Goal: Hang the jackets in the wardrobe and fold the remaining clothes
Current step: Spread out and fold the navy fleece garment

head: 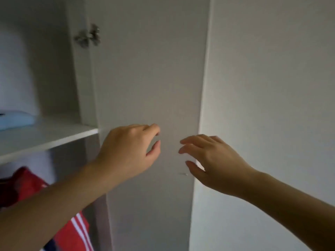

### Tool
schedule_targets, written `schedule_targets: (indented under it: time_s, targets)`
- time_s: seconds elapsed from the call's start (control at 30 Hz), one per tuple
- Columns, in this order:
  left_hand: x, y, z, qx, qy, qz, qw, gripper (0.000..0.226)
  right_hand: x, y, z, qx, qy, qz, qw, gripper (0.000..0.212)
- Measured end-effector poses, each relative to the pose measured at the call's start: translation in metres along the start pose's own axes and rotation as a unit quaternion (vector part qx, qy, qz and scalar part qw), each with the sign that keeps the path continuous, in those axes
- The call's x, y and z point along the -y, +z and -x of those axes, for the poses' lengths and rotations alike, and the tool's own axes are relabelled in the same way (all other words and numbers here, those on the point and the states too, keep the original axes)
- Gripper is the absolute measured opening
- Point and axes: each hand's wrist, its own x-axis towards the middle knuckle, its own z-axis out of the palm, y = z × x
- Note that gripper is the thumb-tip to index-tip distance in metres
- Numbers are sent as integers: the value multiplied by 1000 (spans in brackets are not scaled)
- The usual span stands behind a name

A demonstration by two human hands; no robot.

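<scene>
- Two bare forearms are reaching up from the bottom corners of the frame toward the wardrobe (54,73), and both hands are hovering near the centre.
- Left hand (130,151) is sitting just left of centre, in front of the open door (148,78); its grip is standing partly open, fingers curling loosely over a thumb held apart, and it is holding nothing. Whether the fingertips are touching the door is hard to tell.
- Right hand (208,160) is lying just right of centre, across the door's right edge; its grip is spreading wide with fingers slightly bent, and it is holding nothing. Contact with the edge is not clear through the blur.
- A small mark (184,173) is showing on the door just below the gap between the hands; what it is cannot be made out.
- Red garment (72,230) with white stripes is showing at the lower left, under the shelf (45,138); the left forearm is covering its middle and the frame edge is cutting it off, so its kind and any hanger are staying unreadable.
- A pale blue cloth (16,119) is lying on the shelf at the left edge, cut off by the frame.
- A metal hinge (88,36) is blurring at the upper left, where the door is meeting the wardrobe's side wall.
- A plain white panel (272,87) is filling the right side of the frame.
</scene>
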Motion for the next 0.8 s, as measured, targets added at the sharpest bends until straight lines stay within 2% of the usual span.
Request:
schedule_targets:
  time_s: [0.17, 0.4, 0.57, 0.8]
  targets:
    - [-165, 61, -26, 15, -11, 191, 981, 23, -92, -32, 155, 22, 159, 27, 987, 27]
    - [-392, 166, -59, 93, 49, 367, 924, 18, -201, -53, 346, 38, 366, 57, 928, 24]
    - [-554, 241, -82, 158, 128, 452, 869, 3, -287, -53, 470, 61, 509, 58, 857, 24]
    - [-771, 337, -135, 268, 245, 523, 771, 8, -411, -62, 612, 98, 675, 73, 728, 23]
